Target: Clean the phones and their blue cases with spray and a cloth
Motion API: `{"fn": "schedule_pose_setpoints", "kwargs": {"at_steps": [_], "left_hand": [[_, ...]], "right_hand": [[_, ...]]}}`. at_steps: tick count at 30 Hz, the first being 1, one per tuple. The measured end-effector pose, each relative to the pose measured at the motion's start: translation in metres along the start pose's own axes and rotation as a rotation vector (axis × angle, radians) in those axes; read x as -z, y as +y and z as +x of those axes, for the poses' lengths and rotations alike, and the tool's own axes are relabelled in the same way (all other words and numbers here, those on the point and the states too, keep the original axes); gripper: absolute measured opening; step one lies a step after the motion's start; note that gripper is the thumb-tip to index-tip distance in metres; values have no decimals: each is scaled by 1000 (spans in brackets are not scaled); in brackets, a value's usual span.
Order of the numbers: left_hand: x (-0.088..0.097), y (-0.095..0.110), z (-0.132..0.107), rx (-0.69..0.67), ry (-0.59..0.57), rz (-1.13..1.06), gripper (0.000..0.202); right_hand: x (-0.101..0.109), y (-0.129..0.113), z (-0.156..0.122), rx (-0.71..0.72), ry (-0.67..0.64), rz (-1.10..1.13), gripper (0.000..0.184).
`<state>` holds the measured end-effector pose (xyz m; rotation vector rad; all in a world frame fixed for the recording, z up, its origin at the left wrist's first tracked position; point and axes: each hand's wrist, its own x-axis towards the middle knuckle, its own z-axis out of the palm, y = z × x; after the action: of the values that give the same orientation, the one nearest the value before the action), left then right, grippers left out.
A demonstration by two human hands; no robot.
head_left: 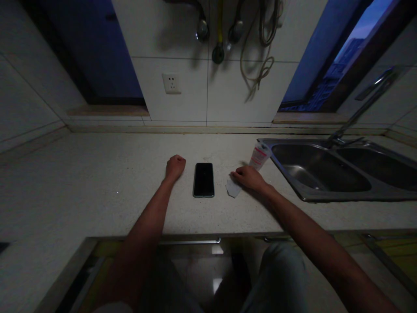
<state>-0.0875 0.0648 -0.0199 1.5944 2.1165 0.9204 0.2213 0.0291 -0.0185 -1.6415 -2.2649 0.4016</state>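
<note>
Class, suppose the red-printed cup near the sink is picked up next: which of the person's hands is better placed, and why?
Probably the right hand: it rests close beside the cup. The left hand is closed in a fist, farther away, on the other side of the phone.

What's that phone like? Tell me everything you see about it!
The phone is a rounded rectangle with a smooth, glassy-looking black screen that shows no lit picture. A thin, paler edge runs around it; I can't tell if that's a case. It lies flat, face up, on the counter, its short end towards the person. It sits between the left hand and the right hand, and neither touches it.
</note>
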Motion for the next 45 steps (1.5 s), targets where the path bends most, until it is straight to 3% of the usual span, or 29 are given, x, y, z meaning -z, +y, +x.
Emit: {"fn": "schedule_pose_setpoints", "kwargs": {"at_steps": [14, 19, 25, 29, 35, 40, 45], "left_hand": [[-1, 13, -18, -71, -70, 122, 24], [-5, 33, -44, -39, -166, 286, 77], [-31, 56, -73, -196, -148, 377, 106], [-39, 63, -76, -212, -138, 371, 95], [-28, 64, -68, -130, -150, 185, 79], [-24, 63, -65, -163, -56, 32, 84], [-30, 63, -66, -201, -56, -102, 87]], "right_hand": [[-5, -2, -1, -12, 23, 6, 43], [-8, -2, 1, 21, 98, 47, 44], [-11, -2, 0, 18, 110, 65, 44], [-12, -5, 0, 20, 100, 55, 44], [-10, -5, 0, 39, 93, 47, 45], [-8, -5, -1, 54, 101, 41, 45], [-4, -10, -3, 46, 95, 34, 45]]}}
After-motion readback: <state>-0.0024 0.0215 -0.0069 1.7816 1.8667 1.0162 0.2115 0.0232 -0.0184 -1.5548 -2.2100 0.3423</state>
